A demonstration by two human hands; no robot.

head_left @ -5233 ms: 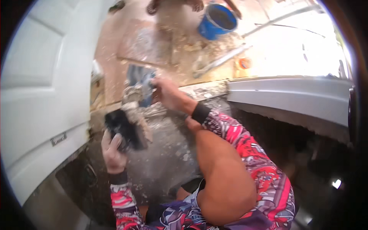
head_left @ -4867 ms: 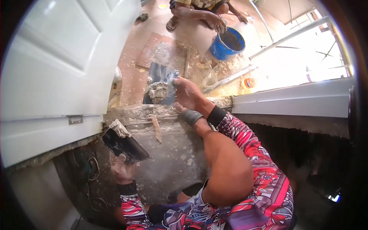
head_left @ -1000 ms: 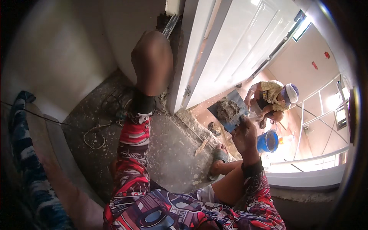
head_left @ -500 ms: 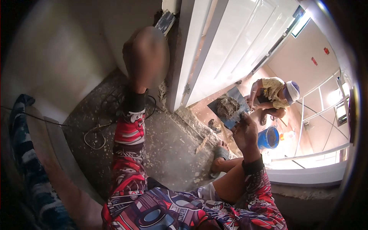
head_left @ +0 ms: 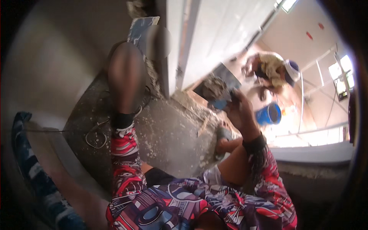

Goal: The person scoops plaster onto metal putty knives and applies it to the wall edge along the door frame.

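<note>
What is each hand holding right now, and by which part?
The right hand holds the dark board, topped with mortar, by its near edge. The left hand seems to hold the blue plate; blur hides where.

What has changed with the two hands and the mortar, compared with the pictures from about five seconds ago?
The left hand has moved from low over the concrete floor up beside the door frame, with a flat blade just past it. The mortar heap on the dark board looks larger. Nothing is visibly let go. The right hand still holds the board, and the blue bucket stays near the co-worker.
</note>
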